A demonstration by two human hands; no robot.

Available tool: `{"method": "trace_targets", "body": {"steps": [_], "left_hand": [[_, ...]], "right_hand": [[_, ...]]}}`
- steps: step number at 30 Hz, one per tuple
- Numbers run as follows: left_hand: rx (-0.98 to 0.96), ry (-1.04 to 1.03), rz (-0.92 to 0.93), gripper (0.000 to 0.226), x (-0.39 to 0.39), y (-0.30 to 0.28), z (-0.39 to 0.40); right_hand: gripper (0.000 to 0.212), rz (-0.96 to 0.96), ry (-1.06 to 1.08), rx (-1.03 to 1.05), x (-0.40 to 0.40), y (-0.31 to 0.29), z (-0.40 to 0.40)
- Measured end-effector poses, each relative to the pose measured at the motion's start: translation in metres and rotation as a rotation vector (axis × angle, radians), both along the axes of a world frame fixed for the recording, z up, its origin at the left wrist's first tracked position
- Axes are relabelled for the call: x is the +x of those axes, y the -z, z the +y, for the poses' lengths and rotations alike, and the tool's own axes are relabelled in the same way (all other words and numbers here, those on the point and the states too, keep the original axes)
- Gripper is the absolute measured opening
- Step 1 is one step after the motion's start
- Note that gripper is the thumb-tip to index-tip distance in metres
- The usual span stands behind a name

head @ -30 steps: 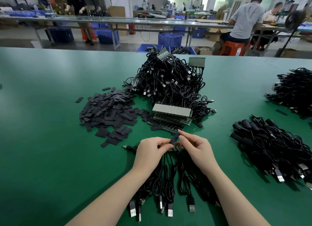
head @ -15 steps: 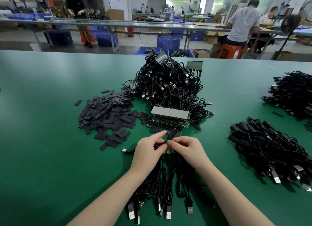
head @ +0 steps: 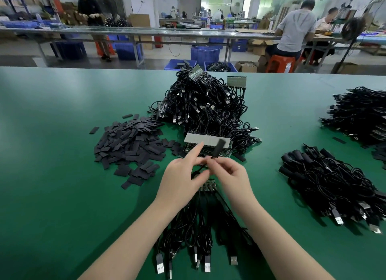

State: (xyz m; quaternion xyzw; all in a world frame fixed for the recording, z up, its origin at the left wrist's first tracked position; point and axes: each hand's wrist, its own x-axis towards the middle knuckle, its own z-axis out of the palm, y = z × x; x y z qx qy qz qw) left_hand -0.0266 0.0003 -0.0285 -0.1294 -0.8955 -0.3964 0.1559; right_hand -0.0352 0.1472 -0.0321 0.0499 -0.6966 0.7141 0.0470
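The sleeve (head: 218, 147) tilts up and away on the cable (head: 200, 169) end, which the right hand (head: 231, 175) pinches just below it, while the left hand (head: 181, 177) lies alongside with forefinger straight, its hold too blurred to tell.

No lettering is readable on the sleeve (head: 218, 148), cables (head: 188, 233) or blue crates (head: 205, 54).

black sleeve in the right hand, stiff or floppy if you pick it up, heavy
Probably light: the right hand pinches the black sleeve by one end. It sticks up without drooping, so likely stiff. Pieces in the pile lie flat, so rolling seems unlikely.
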Motion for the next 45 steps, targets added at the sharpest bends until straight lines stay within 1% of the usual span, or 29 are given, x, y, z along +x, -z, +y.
{"method": "trace_targets", "body": {"steps": [2, 3, 4, 5, 6, 7, 8, 9, 10, 12, 13, 14, 15, 17, 19, 20, 21, 22, 24, 25, 26, 27, 30, 33, 35, 37, 40, 45], "left_hand": [[0.059, 0.008, 0.038, 0.069, 0.002, -0.004, 0.001], [0.105, -0.009, 0.045, 0.067, 0.002, -0.004, 0.001], [0.144, -0.032, 0.042, 0.062, 0.002, -0.003, 0.001], [0.16, -0.055, 0.03, 0.054, 0.002, -0.001, -0.001], [0.146, -0.074, 0.01, 0.048, 0.0, 0.002, -0.003], [0.108, -0.083, -0.014, 0.043, -0.001, 0.005, -0.006], [0.06, -0.086, -0.042, 0.04, -0.003, 0.008, -0.009], [0.011, -0.087, -0.07, 0.039, -0.006, 0.011, -0.011], [-0.035, -0.087, -0.1, 0.039, -0.008, 0.015, -0.013], [-0.115, -0.079, -0.171, 0.038, -0.012, 0.02, -0.015], [-0.147, -0.069, -0.209, 0.038, -0.014, 0.022, -0.015], [-0.18, -0.057, -0.242, 0.038, -0.017, 0.024, -0.015], [-0.225, -0.043, -0.266, 0.04, -0.019, 0.025, -0.014], [-0.34, -0.001, -0.306, 0.046, -0.027, 0.025, -0.011], [-0.447, 0.045, -0.369, 0.054, -0.036, 0.023, -0.004], [-0.492, 0.062, -0.401, 0.057, -0.04, 0.022, -0.001], [-0.526, 0.077, -0.425, 0.058, -0.043, 0.02, 0.003], [-0.542, 0.092, -0.441, 0.056, -0.047, 0.018, 0.007], [-0.541, 0.12, -0.475, 0.049, -0.053, 0.015, 0.011], [-0.546, 0.129, -0.5, 0.048, -0.055, 0.013, 0.013], [-0.558, 0.135, -0.527, 0.048, -0.056, 0.012, 0.013], [-0.574, 0.142, -0.552, 0.048, -0.058, 0.011, 0.013], [-0.582, 0.16, -0.58, 0.048, -0.061, 0.01, 0.01], [-0.457, 0.158, -0.504, 0.036, -0.058, 0.013, 0.005], [-0.352, 0.136, -0.463, 0.029, -0.054, 0.015, 0.004], [-0.27, 0.115, -0.463, 0.028, -0.052, 0.017, 0.004], [-0.21, 0.08, -0.452, 0.025, -0.051, 0.018, 0.005], [-0.204, 0.055, -0.462, 0.025, -0.05, 0.016, 0.007]], "right_hand": [[0.011, 0.062, 0.151, -0.096, -0.001, -0.017, 0.015], [0.01, 0.1, 0.234, -0.136, -0.001, -0.028, 0.029], [0.01, 0.146, 0.326, -0.121, 0.001, -0.039, 0.046], [0.011, 0.2, 0.442, -0.008, 0.001, -0.048, 0.067], [0.01, 0.248, 0.555, 0.228, 0.0, -0.055, 0.09], [0.007, 0.242, 0.654, 0.557, -0.001, -0.059, 0.114], [0.009, 0.173, 0.741, 0.883, -0.004, -0.06, 0.137], [0.014, 0.065, 0.797, 1.124, -0.008, -0.059, 0.159], [0.019, -0.051, 0.815, 1.262, -0.012, -0.056, 0.176], [0.027, -0.275, 0.772, 1.354, -0.017, -0.048, 0.197], [0.03, -0.357, 0.745, 1.387, -0.018, -0.043, 0.203], [0.032, -0.396, 0.737, 1.436, -0.018, -0.039, 0.204], [0.032, -0.379, 0.759, 1.497, -0.02, -0.036, 0.204], [0.028, -0.206, 0.857, 1.568, -0.021, -0.036, 0.192], [0.025, 0.054, 0.862, 1.547, -0.019, -0.039, 0.163], [0.026, 0.154, 0.774, 1.494, -0.018, -0.038, 0.144], [0.026, 0.179, 0.605, 1.42, -0.017, -0.037, 0.122], [0.028, 0.13, 0.41, 1.336, -0.016, -0.033, 0.098], [0.036, -0.099, 0.048, 1.215, -0.017, -0.02, 0.058], [0.037, -0.166, -0.072, 1.199, -0.018, -0.012, 0.042], [0.036, -0.187, -0.134, 1.195, -0.019, -0.004, 0.03], [0.034, -0.185, -0.144, 1.18, -0.02, 0.003, 0.022], [0.022, -0.194, -0.08, 1.061, -0.022, 0.016, 0.013], [0.012, -0.21, -0.014, 0.857, -0.024, 0.019, 0.016], [0.015, -0.192, 0.015, 0.786, -0.024, 0.019, 0.018], [0.016, -0.183, 0.03, 0.772, -0.023, 0.02, 0.02], [0.016, -0.197, 0.034, 0.758, -0.023, 0.021, 0.019], [0.019, -0.198, 0.075, 0.744, -0.022, 0.022, 0.015]]}}
